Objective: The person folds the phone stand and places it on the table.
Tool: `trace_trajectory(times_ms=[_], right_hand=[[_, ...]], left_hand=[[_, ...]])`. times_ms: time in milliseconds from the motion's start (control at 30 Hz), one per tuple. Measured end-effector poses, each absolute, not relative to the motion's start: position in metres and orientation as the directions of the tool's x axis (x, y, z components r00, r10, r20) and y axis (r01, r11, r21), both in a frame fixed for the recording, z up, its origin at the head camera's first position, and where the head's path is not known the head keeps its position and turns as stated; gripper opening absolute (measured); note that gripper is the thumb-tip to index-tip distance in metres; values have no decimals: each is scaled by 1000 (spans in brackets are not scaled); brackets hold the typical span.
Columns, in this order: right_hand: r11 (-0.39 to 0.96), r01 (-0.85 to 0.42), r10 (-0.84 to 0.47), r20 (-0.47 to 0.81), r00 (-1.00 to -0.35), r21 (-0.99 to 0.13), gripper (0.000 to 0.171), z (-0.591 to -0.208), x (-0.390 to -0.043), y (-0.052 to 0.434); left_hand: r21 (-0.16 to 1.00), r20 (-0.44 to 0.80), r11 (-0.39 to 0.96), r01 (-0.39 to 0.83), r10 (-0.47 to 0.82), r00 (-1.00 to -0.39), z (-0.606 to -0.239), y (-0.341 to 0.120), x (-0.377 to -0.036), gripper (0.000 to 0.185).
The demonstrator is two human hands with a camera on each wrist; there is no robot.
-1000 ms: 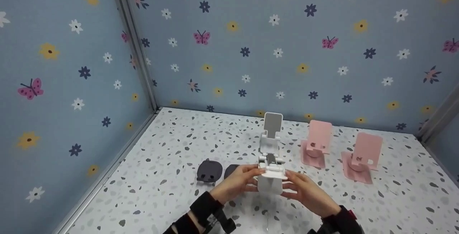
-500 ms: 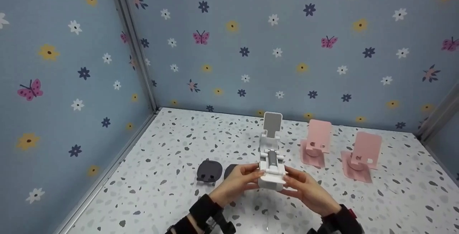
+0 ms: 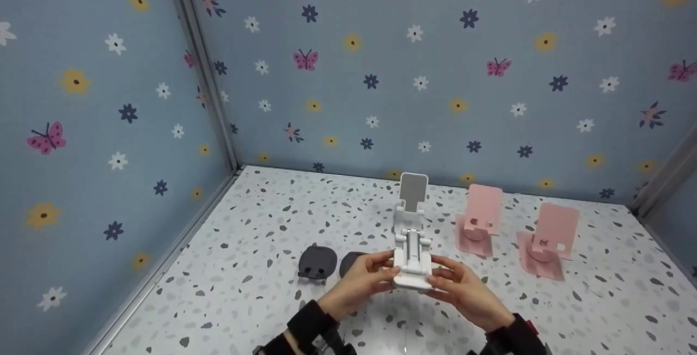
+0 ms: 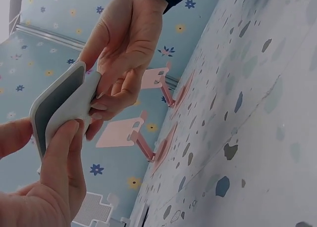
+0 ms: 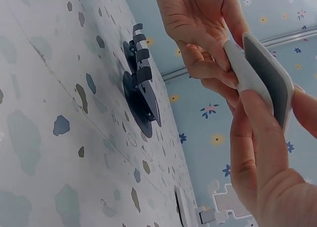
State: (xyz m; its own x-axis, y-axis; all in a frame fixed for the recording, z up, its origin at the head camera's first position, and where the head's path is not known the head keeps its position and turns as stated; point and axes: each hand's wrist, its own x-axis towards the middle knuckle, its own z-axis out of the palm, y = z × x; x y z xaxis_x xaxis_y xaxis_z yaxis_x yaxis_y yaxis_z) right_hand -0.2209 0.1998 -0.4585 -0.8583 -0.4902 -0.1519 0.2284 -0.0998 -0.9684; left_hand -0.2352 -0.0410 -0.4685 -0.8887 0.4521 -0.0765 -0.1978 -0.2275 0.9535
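A white phone stand (image 3: 413, 259) is held off the table between both hands. My left hand (image 3: 356, 284) pinches its left edge, thumb on the near face. On the right edge, my right hand (image 3: 468, 292) grips it in the same way. In the left wrist view, the stand's grey-padded plate (image 4: 54, 100) lies almost flat against its white base, a narrow wedge between them. A second white phone stand (image 3: 414, 189) stands upright just beyond, its lower part partly hidden by the held one.
Two pink phone stands (image 3: 483, 208) (image 3: 555, 230) stand unfolded at the right. To the left are two dark grey phone stands (image 3: 317, 261) (image 3: 351, 261), the nearer one partly covered by my left hand. A patterned wall (image 3: 348, 93) closes off the back of the speckled table (image 3: 245, 289).
The held stand has tilted and folded: the grey plate that showed below the fingers has swung up out of sight behind the base. Both hands stay at nearly the same place.
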Motion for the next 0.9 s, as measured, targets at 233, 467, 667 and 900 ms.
trace_trajectory(times_ms=[233,467,667,900], right_hand=[[-140,207,-509,-109,-854,-968,72,-463,-221,198],[-152,216,-543,-101,-834,-965,70,-462,-221,198],[-136,219,-507,-122,-854,-966,74,-461,-225,198],[-110,214,-483,-136,-865,-971,77,-466,-231,203]], left_hand=[[957,-35,-241,-161,456,-889,-472,-41,-235,56],[967,-36,-204,-154,488,-872,-469,-47,-237,57],[981,52,133,142,521,-852,-445,-73,-242,56],[670,313,500,548,479,-820,-430,-95,-243,62]])
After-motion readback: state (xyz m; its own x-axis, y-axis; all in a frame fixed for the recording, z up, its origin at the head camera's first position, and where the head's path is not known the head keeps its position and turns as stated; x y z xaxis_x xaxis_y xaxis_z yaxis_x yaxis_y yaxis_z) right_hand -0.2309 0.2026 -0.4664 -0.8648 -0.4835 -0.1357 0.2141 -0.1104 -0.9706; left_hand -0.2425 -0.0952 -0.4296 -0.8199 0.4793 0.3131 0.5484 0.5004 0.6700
